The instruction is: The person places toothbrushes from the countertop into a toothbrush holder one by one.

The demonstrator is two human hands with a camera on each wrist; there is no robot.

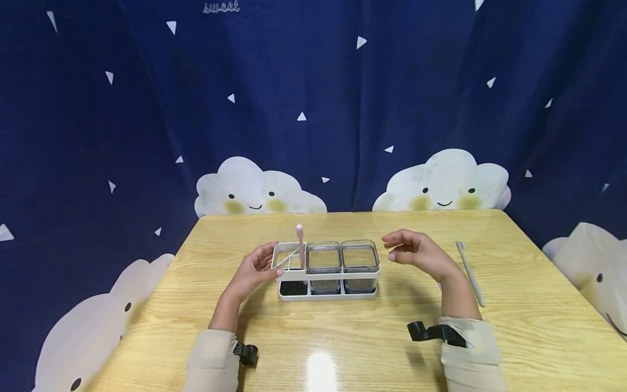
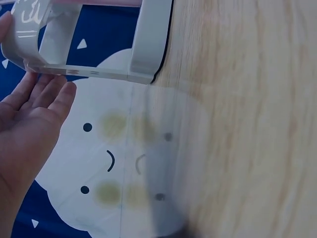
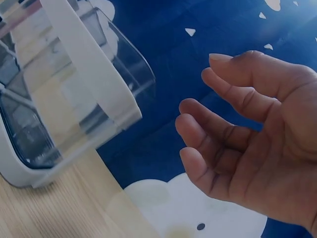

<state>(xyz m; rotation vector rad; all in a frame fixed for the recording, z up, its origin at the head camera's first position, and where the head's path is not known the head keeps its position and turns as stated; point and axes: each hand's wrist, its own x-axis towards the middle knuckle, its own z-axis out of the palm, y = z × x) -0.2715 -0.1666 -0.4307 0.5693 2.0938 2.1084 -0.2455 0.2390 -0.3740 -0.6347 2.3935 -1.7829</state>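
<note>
A white toothbrush holder [image 1: 328,276] stands on the table, with two clear cups, the middle one [image 1: 324,267] and the right one [image 1: 361,265], in its rack. A pink toothbrush [image 1: 301,250] is upright in the divided left section. My left hand [image 1: 251,276] grips the holder's left end, thumb on the front rim and fingers round the back. In the left wrist view, fingertips [image 2: 63,94] meet the rim's edge. Just off the holder's right end hovers my right hand [image 1: 422,256], its fingers loosely bent with nothing between them.
A grey toothbrush [image 1: 471,275] lies on the table [image 1: 382,337] to the right of my right forearm. Behind the table's back edge hangs a dark blue curtain [image 1: 303,71] with white clouds and triangles. Each wrist carries a black camera mount [image 1: 436,333].
</note>
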